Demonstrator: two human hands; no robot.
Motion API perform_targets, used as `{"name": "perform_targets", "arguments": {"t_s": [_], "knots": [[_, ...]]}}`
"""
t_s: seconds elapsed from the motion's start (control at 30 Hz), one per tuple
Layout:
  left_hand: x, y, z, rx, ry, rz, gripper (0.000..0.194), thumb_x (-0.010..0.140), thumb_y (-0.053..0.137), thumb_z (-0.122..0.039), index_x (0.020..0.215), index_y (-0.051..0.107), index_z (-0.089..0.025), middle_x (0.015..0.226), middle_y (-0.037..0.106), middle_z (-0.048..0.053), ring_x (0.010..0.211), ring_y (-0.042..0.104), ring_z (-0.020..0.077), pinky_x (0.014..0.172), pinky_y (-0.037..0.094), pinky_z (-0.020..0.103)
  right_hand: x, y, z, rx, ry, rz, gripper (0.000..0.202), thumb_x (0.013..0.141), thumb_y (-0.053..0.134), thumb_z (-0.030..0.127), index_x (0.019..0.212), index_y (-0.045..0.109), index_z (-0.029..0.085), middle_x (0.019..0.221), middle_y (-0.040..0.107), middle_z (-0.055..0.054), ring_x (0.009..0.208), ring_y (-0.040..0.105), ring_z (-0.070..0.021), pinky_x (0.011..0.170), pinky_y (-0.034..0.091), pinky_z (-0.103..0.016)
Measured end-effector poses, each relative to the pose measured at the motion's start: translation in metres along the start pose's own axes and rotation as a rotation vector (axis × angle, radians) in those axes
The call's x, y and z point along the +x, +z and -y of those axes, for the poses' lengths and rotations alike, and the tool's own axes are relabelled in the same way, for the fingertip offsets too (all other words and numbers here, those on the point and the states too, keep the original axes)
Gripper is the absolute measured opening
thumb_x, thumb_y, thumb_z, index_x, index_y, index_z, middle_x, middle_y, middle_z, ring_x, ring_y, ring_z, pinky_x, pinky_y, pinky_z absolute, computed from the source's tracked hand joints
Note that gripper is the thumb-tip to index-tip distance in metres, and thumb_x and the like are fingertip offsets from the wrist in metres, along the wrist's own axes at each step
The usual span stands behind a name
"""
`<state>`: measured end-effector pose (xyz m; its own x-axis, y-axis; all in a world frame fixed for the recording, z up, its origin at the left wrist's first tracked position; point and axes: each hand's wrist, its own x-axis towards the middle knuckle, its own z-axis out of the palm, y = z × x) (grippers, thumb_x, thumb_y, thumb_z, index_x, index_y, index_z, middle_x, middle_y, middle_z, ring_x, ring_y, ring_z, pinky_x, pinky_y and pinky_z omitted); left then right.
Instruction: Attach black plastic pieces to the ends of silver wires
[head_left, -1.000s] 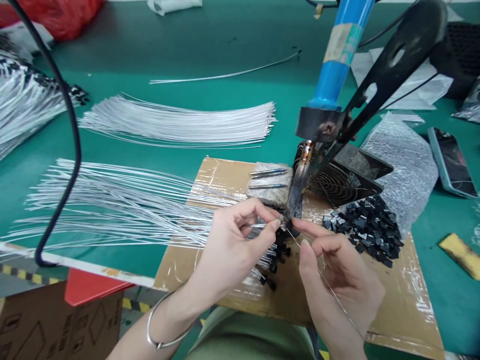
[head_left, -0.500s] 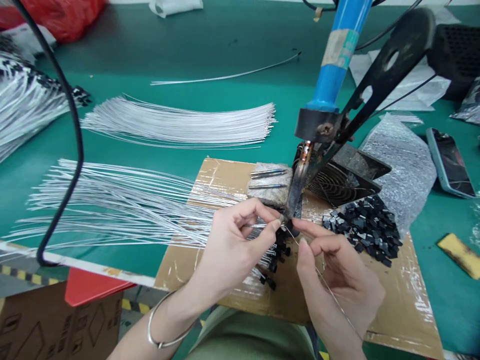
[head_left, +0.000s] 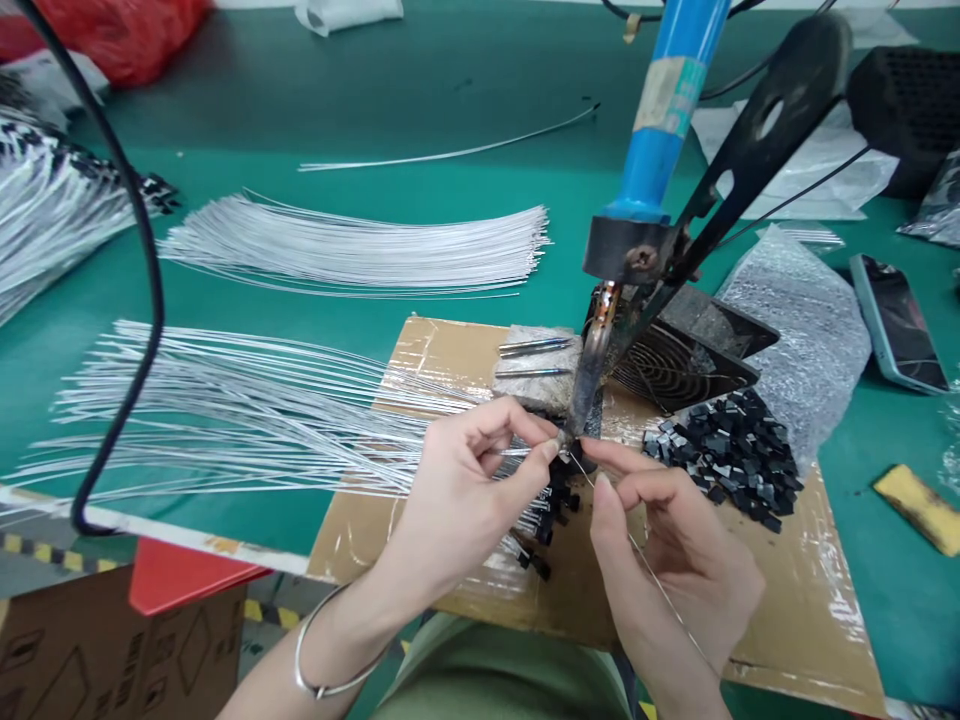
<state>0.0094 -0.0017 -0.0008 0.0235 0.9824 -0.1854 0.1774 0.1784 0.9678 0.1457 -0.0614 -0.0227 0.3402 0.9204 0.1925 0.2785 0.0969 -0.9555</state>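
Green counter (head_left: 262,125), pale near edge (head_left: 225,547) at eight o'clock; over cardboard (head_left: 795,610) — cramped beneath the soldering iron (head_left: 646,170) — the left hand (head_left: 469,490), fingers pinching a tiny piece (head_left: 565,447); the right hand (head_left: 675,560) grips thin wire (head_left: 655,577), black parts (head_left: 731,455) at its one o'clock.

Bright, soft light
The taped cardboard (head_left: 795,610) shines in white spots; the green table (head_left: 450,80) looks darker far away.

The iron handle (head_left: 648,158) is blue, the wires (head_left: 375,448) white, the tabletop (head_left: 300,110) green.
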Motion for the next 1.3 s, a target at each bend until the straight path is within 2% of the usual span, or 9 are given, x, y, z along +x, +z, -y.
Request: {"name": "perform_targets", "arguments": {"t_s": [0.2,0.6,1.3], "knots": [[-0.0012,0.0004,0.0001,-0.036,0.006,0.002,0.010,0.076,0.075,-0.013,0.069,0.070,-0.018,0.076,0.079,0.002,0.069,0.067,0.0130,0.065,0.052,0.021,-0.0001,0.0011,0.0010,-0.008,-0.018,-0.007,0.016,0.094,0.068,0.016,0.080,0.063,0.023,0.109,0.083,-0.008,0.094,0.081,-0.0202,0.088,0.063,-0.033],[-0.0016,-0.0002,-0.0001,-0.038,0.002,0.000,0.011,0.077,0.075,-0.015,0.068,0.069,-0.018,0.076,0.080,0.002,0.066,0.066,0.0123,0.061,0.049,0.021,-0.0015,0.0008,-0.0004,0.014,-0.012,-0.001,0.017,0.093,0.069,0.014,0.080,0.063,0.023,0.109,0.083,-0.006,0.098,0.080,-0.0189,0.089,0.061,-0.029],[-0.0024,0.0013,-0.0020,-0.013,0.041,0.012,0.011,0.078,0.073,-0.014,0.068,0.069,-0.018,0.076,0.080,0.004,0.070,0.070,0.0141,0.064,0.053,0.021,-0.0017,0.0018,-0.0011,-0.032,-0.048,-0.017,0.016,0.093,0.070,0.014,0.081,0.065,0.022,0.106,0.084,-0.009,0.095,0.081,-0.0213,0.086,0.064,-0.033]]}}
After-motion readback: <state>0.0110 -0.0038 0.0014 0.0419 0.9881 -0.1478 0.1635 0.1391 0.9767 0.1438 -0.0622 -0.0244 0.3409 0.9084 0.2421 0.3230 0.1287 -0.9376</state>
